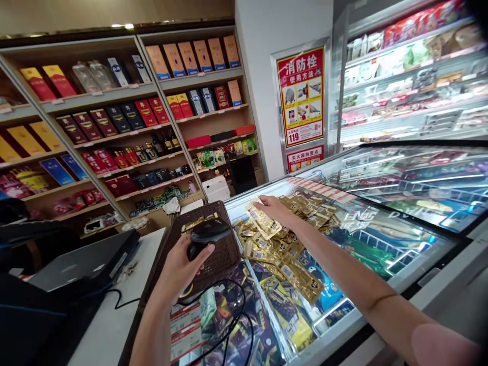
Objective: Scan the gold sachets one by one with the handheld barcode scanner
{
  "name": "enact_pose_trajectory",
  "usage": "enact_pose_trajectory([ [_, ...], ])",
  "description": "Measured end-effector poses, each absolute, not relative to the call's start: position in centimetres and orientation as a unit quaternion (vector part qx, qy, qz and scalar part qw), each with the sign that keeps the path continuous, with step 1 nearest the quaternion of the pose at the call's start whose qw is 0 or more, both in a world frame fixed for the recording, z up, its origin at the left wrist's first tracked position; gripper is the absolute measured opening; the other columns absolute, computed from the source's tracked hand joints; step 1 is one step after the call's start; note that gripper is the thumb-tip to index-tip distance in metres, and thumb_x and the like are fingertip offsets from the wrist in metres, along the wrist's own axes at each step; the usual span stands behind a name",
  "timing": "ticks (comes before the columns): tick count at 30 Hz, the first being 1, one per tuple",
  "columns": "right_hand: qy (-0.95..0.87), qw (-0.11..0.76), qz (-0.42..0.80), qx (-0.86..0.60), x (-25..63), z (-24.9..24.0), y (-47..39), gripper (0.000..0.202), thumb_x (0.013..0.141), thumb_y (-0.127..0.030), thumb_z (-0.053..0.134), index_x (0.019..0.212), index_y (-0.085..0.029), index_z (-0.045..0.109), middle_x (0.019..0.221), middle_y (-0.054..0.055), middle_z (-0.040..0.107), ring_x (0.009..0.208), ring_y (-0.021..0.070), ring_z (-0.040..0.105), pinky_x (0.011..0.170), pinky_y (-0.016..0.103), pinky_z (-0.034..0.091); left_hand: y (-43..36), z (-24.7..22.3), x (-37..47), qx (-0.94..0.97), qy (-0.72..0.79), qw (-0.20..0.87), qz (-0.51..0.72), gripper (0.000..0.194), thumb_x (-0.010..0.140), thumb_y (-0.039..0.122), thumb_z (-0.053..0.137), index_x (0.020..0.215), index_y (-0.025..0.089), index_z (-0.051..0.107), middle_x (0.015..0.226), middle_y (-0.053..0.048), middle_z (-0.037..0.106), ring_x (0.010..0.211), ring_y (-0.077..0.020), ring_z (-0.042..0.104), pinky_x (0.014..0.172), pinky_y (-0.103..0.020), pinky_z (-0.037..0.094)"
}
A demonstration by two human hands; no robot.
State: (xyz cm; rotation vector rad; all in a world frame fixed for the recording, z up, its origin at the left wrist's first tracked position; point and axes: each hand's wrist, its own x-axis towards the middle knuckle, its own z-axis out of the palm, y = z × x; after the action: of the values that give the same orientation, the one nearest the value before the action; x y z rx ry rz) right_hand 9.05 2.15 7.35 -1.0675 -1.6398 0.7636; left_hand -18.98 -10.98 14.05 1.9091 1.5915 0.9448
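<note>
My left hand (190, 259) is wrapped round a black handheld scanner (209, 231), held over a brown woven basket (223, 259). Part of a gold packet shows in the basket behind the scanner. To the right, my right hand (270, 207) pinches a gold packet (266, 223) by its upper end, above a heap of similar gold packets (295, 249) spread on the glass freezer top. The scanner's black cable (244, 300) loops over the glass below the basket.
A white counter (141, 269) with a black-and-grey device (84, 256) stands at the left. Chest freezers (412, 244) extend right. Behind are shelves of boxes (152, 127), a red poster (303, 96) and a lit refrigerated display (404, 81).
</note>
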Motion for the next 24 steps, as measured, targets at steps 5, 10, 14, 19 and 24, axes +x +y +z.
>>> enact_pose_trajectory([
  [5, -0.693, 0.450, 0.303, -0.475, 9.9, 6.9, 2.7, 0.034, 0.087, -0.049, 0.050, 0.070, -0.021, 0.039, 0.062, -0.007, 0.029, 0.056, 0.0099, 0.029, 0.054, 0.024, 0.021, -11.7, 13.5, -16.0, 0.721, 0.556, 0.270, 0.313, 0.042, 0.078, 0.060, 0.062, 0.090, 0.019, 0.062, 0.071, 0.001, 0.054, 0.055, -0.0149, 0.056, 0.050, -0.027, 0.048],
  [10, -0.719, 0.406, 0.284, -0.487, 10.0, 7.0, 2.5, 0.034, 0.088, -0.051, 0.049, 0.073, -0.021, 0.045, 0.065, -0.005, 0.041, 0.060, 0.0118, 0.037, 0.056, 0.025, 0.024, -11.6, 13.3, -15.6, 0.731, 0.567, 0.227, 0.304, 0.040, 0.077, 0.059, 0.062, 0.086, 0.020, 0.062, 0.075, -0.002, 0.059, 0.060, -0.0175, 0.059, 0.052, -0.028, 0.048],
  [14, -0.727, 0.399, 0.264, -0.493, 9.8, 7.2, 2.3, 0.034, 0.088, -0.049, 0.050, 0.071, -0.020, 0.043, 0.063, -0.005, 0.040, 0.060, 0.0118, 0.037, 0.056, 0.025, 0.022, -11.1, 13.1, -16.2, 0.742, 0.563, 0.212, 0.295, 0.041, 0.079, 0.060, 0.061, 0.087, 0.020, 0.061, 0.077, -0.002, 0.058, 0.061, -0.0178, 0.060, 0.053, -0.028, 0.048],
  [19, -0.721, 0.398, 0.278, -0.495, 10.0, 7.1, 2.4, 0.034, 0.087, -0.051, 0.052, 0.073, -0.020, 0.045, 0.065, -0.004, 0.039, 0.062, 0.0123, 0.037, 0.057, 0.024, 0.023, -10.6, 12.6, -16.7, 0.754, 0.549, 0.216, 0.289, 0.041, 0.081, 0.059, 0.060, 0.090, 0.019, 0.059, 0.080, -0.001, 0.054, 0.058, -0.0153, 0.059, 0.054, -0.028, 0.049],
  [24, -0.721, 0.398, 0.285, -0.491, 9.9, 6.6, 2.8, 0.036, 0.087, -0.053, 0.050, 0.073, -0.021, 0.041, 0.065, -0.005, 0.035, 0.060, 0.0111, 0.033, 0.057, 0.024, 0.022, -10.5, 12.3, -16.7, 0.761, 0.541, 0.206, 0.291, 0.041, 0.081, 0.059, 0.060, 0.086, 0.018, 0.061, 0.082, -0.002, 0.053, 0.059, -0.0149, 0.059, 0.053, -0.028, 0.050],
])
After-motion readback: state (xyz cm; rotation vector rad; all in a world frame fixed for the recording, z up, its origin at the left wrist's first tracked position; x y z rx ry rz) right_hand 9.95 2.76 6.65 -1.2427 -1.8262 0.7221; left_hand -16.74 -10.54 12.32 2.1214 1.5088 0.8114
